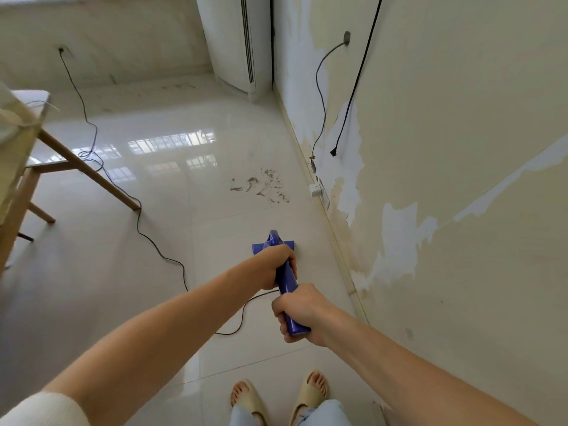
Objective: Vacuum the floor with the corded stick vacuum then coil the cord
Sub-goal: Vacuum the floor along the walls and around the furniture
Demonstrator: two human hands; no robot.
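Observation:
A blue stick vacuum (287, 281) points down at the glossy tiled floor, its floor head (290, 245) showing just beyond my hands. My left hand (275, 265) grips the upper body of the vacuum. My right hand (299, 312) grips the handle end nearer to me. The black cord (138, 216) leaves the vacuum near my hands, loops across the floor to the left and runs up to a wall socket (61, 50). A patch of brown debris (264, 187) lies on the tiles ahead of the floor head.
A wooden table leg (89, 170) slants over the cord at the left. The peeling wall (430, 179) runs along the right with a power strip (316, 189) and hanging cables. A standing air conditioner (233, 41) fills the far corner. My sandalled feet (276, 395) stand below.

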